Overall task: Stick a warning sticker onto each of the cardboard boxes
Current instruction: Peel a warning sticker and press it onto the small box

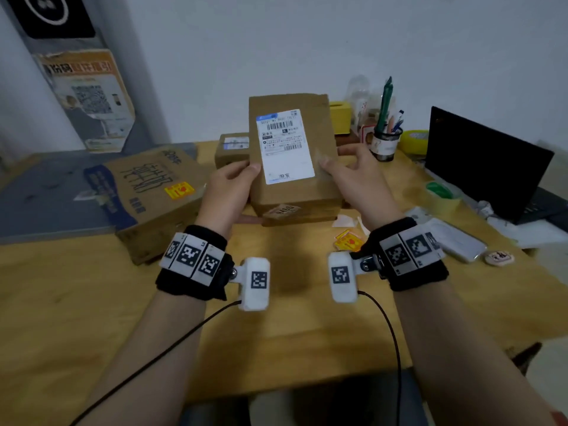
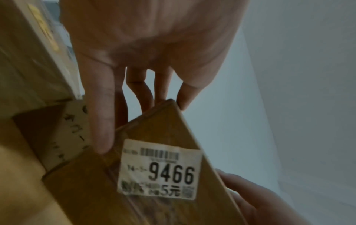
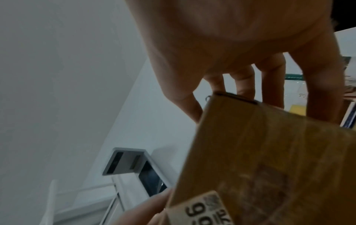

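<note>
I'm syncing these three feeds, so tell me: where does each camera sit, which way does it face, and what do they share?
Head: on the head, looking forward and down at the table; shows both forearms, left hand and right hand gripping the held box.
Left wrist: looks along the palm and fingers at the box's 9466 label.
Right wrist: looks along that palm at the box's other side.
Shared: box and label in all three.

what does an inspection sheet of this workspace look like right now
surface: wooden table.
job's things: held box shows no warning sticker; large box has a yellow one; small box behind; loose stickers.
clutter: pen cup, tape rolls, laptop.
grippers: left hand and right hand grip the held box.
cables: black wrist-camera leads.
surroundings: pale wall, poster.
</note>
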The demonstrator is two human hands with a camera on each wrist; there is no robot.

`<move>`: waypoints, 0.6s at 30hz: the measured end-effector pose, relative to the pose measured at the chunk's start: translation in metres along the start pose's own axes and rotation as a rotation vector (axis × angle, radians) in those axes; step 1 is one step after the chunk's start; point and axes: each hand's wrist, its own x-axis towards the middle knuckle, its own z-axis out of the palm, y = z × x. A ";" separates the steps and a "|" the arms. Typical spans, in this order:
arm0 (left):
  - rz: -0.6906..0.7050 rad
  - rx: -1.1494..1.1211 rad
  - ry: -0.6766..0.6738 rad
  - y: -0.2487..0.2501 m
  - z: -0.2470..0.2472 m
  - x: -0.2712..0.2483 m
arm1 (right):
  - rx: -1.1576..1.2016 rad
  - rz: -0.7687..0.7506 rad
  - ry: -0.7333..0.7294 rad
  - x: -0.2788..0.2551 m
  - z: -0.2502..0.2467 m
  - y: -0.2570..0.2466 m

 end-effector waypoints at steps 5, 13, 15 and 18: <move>-0.022 0.091 0.044 -0.016 -0.029 -0.041 | -0.045 -0.012 -0.064 -0.031 0.019 0.004; -0.114 0.240 -0.004 -0.037 -0.040 -0.044 | -0.132 0.125 -0.181 -0.039 0.037 0.038; -0.135 0.271 -0.022 -0.041 -0.035 -0.040 | -0.168 0.127 -0.200 -0.036 0.038 0.044; -0.146 0.317 -0.004 -0.045 -0.030 -0.030 | -0.138 0.145 -0.186 -0.032 0.036 0.052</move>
